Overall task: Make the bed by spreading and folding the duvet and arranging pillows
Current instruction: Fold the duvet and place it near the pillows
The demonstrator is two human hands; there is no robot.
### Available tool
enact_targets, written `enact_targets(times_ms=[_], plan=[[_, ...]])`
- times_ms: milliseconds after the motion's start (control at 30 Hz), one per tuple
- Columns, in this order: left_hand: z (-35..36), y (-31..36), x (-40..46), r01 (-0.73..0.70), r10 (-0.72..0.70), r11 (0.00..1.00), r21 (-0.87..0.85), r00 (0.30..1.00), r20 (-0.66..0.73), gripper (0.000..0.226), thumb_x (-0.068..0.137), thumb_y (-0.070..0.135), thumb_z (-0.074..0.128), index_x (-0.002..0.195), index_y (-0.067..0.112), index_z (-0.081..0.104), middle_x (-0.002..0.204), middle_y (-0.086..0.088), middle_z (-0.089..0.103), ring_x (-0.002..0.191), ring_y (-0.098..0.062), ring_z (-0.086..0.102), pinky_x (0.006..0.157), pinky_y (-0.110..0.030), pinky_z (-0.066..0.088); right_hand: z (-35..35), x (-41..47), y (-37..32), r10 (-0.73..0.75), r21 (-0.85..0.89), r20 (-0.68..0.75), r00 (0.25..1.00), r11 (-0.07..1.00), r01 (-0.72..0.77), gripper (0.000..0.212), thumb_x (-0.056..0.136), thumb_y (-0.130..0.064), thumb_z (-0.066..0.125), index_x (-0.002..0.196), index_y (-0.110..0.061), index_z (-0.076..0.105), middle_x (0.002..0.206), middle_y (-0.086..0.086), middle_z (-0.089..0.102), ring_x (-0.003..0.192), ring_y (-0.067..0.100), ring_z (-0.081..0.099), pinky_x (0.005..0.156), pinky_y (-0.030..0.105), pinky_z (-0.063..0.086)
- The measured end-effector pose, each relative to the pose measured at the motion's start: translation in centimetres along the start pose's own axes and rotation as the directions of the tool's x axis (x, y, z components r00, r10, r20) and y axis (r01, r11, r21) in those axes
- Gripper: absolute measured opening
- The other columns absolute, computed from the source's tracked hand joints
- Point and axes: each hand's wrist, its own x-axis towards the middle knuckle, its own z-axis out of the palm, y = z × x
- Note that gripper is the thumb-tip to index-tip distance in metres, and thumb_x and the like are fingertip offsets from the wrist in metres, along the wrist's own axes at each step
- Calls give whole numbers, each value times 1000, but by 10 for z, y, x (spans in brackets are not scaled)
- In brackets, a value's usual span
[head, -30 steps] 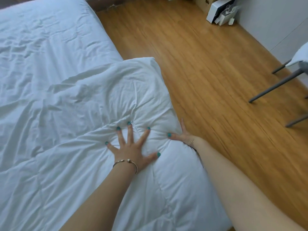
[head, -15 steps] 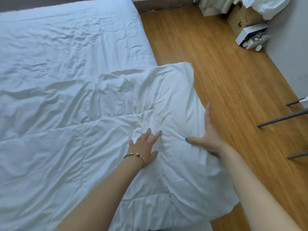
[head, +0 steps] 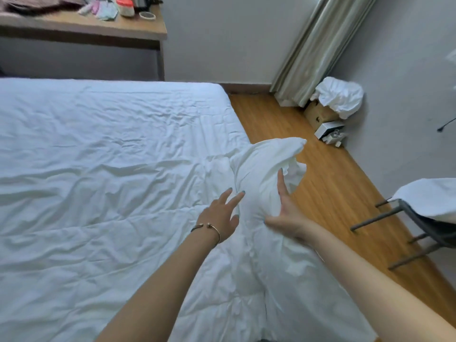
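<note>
You are in the spreading part of the job, and in my judgement it is far from finished. The duvet (head: pixel 128 243) covers the near part of the bed (head: pixel 111 114), but its surface is full of wrinkles, and its far right corner (head: pixel 269 166) is lifted off the mattress and bunched, partly over the wooden floor (head: pixel 328 193). Your right hand (head: pixel 286 213) is under that corner: the grip is wide, fingers straight and pointing up against the cloth, thumb spread, carrying the corner and not pinching it. Your left hand (head: pixel 222 215), with the bracelet (head: pixel 209 229), is also wide and relaxed; its fingertips are just at the fold beside the raised corner, and I cannot tell if they press it.

Beyond the duvet edge the sheet lies bare up to the bench (head: pixel 81 33). No fold in the duvet is made yet, as far as I see. No pillow is visible on the bed; something white lies on the chair (head: pixel 417 218) at the right, but I cannot tell what it is. So flattening, folding and pillows seem all left to do.
</note>
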Motion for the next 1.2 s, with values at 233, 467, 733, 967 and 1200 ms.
enact_targets(times_ms=[233, 467, 733, 967, 1200], plan=[[-93, -96, -96, -54, 27, 969, -242, 993, -116, 53, 99, 35, 36, 148, 43, 17, 157, 10, 17, 135, -17, 37, 99, -41, 44, 129, -12, -162, -69, -63, -35, 997, 996, 67, 133, 75, -5, 72, 137, -46, -39, 152, -14, 6, 131, -1, 21, 98, 19, 34], [-110, -225, -152, 138, -148, 935, -328, 989, -7, 53, 101, 39, 33, 150, 42, 14, 149, 3, 31, 123, -22, 48, 103, -42, 40, 277, 5, -183, -81, -39, 77, 994, 996, 84, 134, 73, -3, 69, 134, -48, -41, 148, -12, 30, 102, 14, 62, 75, 16, 52], [-58, -282, -144, 359, -329, 844, -397, 933, 146, 75, 93, 53, 47, 149, 46, -3, 157, -11, 10, 136, -33, 34, 106, -41, 34, 339, 22, -141, 220, -36, 142, 965, 976, -217, 109, 83, -20, 69, 147, -49, -14, 143, -1, 43, 104, 16, 58, 82, 29, 54], [-27, -263, -126, 611, -605, 601, -516, 769, 206, 96, 81, 48, 67, 147, 49, -4, 155, -16, -3, 131, -42, 35, 106, -45, 37, 352, 2, -108, 303, -627, 65, 951, 754, -198, 111, 63, -71, 68, 144, -58, -6, 150, 1, 9, 131, 30, 22, 102, 46, 37], [-26, -284, -140, 512, -506, 663, -547, 844, 178, 85, 92, 29, 57, 149, 44, -4, 149, -17, 19, 125, -36, 42, 99, -44, 36, 362, 8, -109, 365, -615, 10, 931, 736, -282, 89, 85, -21, 63, 150, -45, 7, 128, 10, 34, 114, 32, 43, 88, 39, 48]])
